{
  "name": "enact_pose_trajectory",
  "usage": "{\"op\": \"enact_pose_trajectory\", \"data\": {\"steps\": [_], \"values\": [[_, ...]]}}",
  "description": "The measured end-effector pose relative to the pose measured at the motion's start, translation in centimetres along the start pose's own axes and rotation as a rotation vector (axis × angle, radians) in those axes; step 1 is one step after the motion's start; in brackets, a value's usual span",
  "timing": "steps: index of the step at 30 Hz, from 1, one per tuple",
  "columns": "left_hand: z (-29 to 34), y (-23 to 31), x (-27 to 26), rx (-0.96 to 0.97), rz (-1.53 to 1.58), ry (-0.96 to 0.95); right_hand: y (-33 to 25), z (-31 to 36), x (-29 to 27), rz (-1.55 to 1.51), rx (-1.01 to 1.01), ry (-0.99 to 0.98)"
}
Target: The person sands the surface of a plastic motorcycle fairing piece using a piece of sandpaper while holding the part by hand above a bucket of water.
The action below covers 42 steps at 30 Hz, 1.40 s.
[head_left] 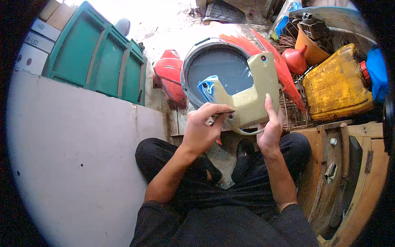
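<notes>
A beige plastic fairing panel (251,105), shaped with two upright arms, is tilted over a round bucket of water (190,88). Its left arm ends in a blue and white painted patch (207,88); a red spot marks the top of the right arm. My right hand (270,129) grips the panel's lower right edge, thumb on the front face. At the lower left edge, my left hand (205,127) is closed in a pinch. Between its fingers shows the edge of a thin dark piece of sandpaper (225,111), pressed against the panel; most of it is hidden.
Red fairing parts lie left (169,76) and right (288,70) of the bucket. Farther right are a red funnel (295,59), an orange pot (310,45) and a dirty yellow jerrycan (337,84). A white wall (82,152) stands left, wooden furniture (349,164) right.
</notes>
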<state>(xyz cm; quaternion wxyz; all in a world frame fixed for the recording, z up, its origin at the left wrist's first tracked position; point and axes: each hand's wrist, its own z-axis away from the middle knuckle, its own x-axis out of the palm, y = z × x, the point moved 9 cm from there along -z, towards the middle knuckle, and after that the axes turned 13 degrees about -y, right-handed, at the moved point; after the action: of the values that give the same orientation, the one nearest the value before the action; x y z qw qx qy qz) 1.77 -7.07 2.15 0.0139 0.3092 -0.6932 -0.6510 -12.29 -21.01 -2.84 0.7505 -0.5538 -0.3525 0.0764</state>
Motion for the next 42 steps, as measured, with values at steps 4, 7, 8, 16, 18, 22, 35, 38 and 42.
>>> {"op": "enact_pose_trajectory", "data": {"steps": [4, 7, 8, 16, 18, 22, 35, 38, 42], "values": [[0.1, -1.9, -1.8, -0.132, 0.126, 0.058, 0.2, 0.1, -0.1, -0.036, 0.007, 0.003], [0.1, -3.1, -2.9, -0.157, 0.190, 0.135, 0.2, 0.3, -0.1, -0.044, 0.020, 0.049], [0.1, -3.3, -3.1, -0.155, 0.164, 0.158, 0.2, 0.4, -0.2, -0.038, 0.021, 0.070], [0.3, 1.1, -2.3, 0.168, -0.462, 0.222, 0.1, 0.3, -0.1, -0.036, 0.003, 0.028], [0.4, 1.8, -1.1, 0.196, -0.544, 0.181, 0.1, 0.3, -0.1, -0.049, -0.004, 0.024], [0.6, 2.0, 1.1, 0.245, -0.653, 0.092, 0.2, 0.2, -0.5, -0.089, 0.004, 0.021], [0.3, 0.1, -3.2, 0.052, -0.328, 0.269, 0.3, 0.4, -0.1, -0.064, 0.015, 0.052], [0.2, 0.4, -2.8, 0.073, -0.386, 0.269, 0.1, 0.7, 0.3, -0.029, 0.004, 0.059], [0.2, 0.7, -2.2, 0.123, -0.415, 0.255, 0.3, 0.8, 0.3, -0.033, -0.005, 0.053]]}}
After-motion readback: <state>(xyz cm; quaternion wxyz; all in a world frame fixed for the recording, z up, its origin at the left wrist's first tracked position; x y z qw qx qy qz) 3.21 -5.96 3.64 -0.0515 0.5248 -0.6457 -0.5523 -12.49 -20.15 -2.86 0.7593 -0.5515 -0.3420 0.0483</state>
